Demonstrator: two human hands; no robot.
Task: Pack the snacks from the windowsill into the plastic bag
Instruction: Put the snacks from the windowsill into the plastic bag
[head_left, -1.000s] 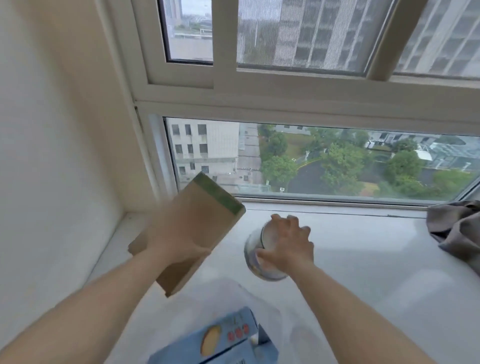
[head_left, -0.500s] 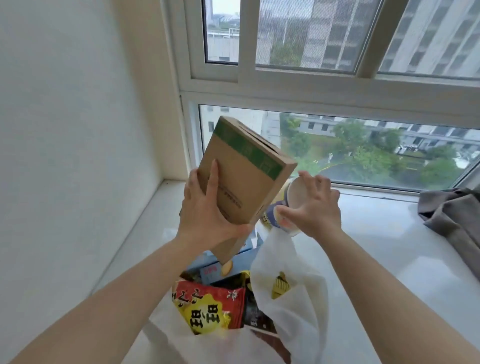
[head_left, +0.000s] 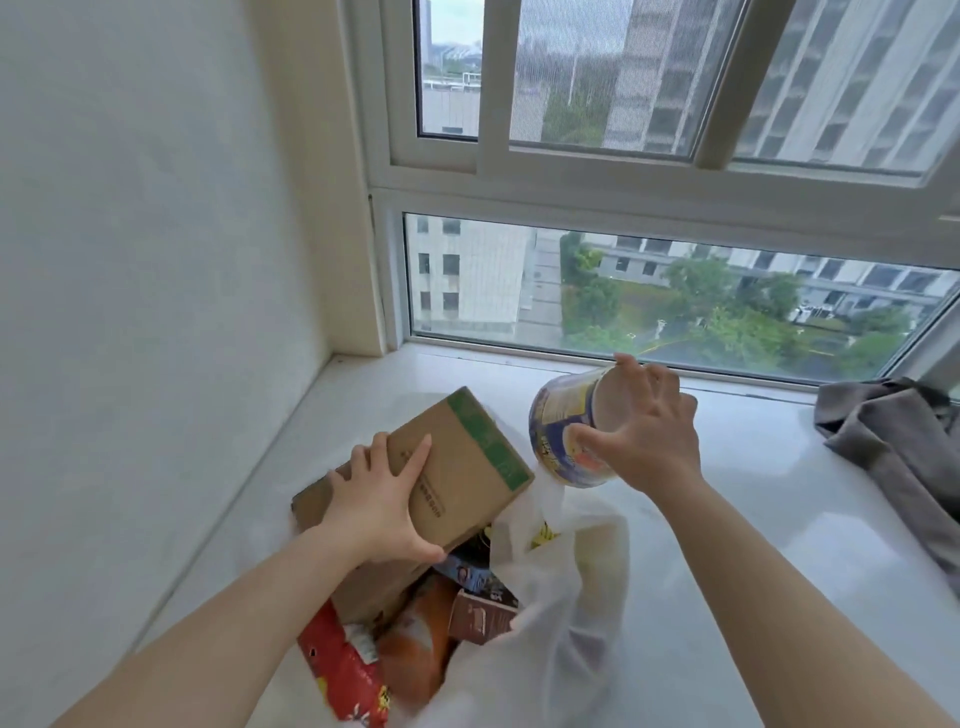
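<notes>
My left hand (head_left: 376, 506) grips a brown cardboard box with a green stripe (head_left: 467, 475), its lower end down inside the open white plastic bag (head_left: 566, 613). To its right, my right hand (head_left: 647, 436) holds a blue and yellow snack cup (head_left: 563, 434) tilted on its side just above the bag's far rim. Inside the bag lie a red packet (head_left: 343, 670), an orange packet (head_left: 415, 644) and a dark brown carton (head_left: 480, 618). The bag sits on the white windowsill (head_left: 779, 519).
A grey cloth (head_left: 898, 452) is bunched on the sill at the right. The white wall (head_left: 156, 260) closes the left side, and the window glass (head_left: 675, 301) runs along the back of the sill.
The box has come down from in front of the window into the bag. The cup has moved right and lower, staying in my right hand. The view has tilted down.
</notes>
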